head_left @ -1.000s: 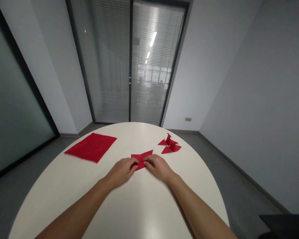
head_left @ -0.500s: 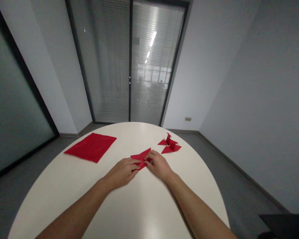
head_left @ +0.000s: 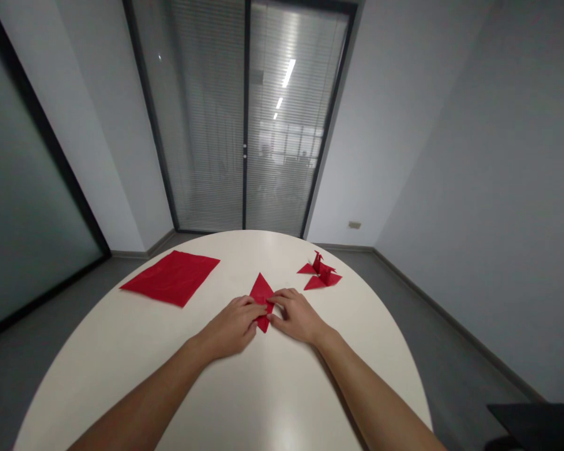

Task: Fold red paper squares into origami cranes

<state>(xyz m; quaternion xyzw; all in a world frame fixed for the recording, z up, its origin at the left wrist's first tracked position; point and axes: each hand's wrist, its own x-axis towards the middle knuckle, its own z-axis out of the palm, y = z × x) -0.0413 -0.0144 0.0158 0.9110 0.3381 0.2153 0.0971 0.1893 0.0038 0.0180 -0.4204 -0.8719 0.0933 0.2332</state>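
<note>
A folded piece of red origami paper (head_left: 261,287) lies on the table between my hands, one point facing away from me and a smaller one facing me. My left hand (head_left: 232,324) has its fingers over the paper's left side, holding it against the tabletop. From the right, my right hand (head_left: 297,314) grips the paper's edge with its fingertips, the thumb lower down near the paper's bottom part. The fingers cover the middle of the paper, so its folds there are hidden.
The round white table (head_left: 225,401) carries flat red paper sheets (head_left: 173,278) at the left. Two folded red paper cranes, a nearer crane (head_left: 324,277) and a farther crane (head_left: 316,264), stand at the right. A dark object (head_left: 536,421) is at the lower right.
The folded paper has turned, from lying slantwise with points to the sides to pointing away from me and toward me. Both hands have shifted only slightly around it.
</note>
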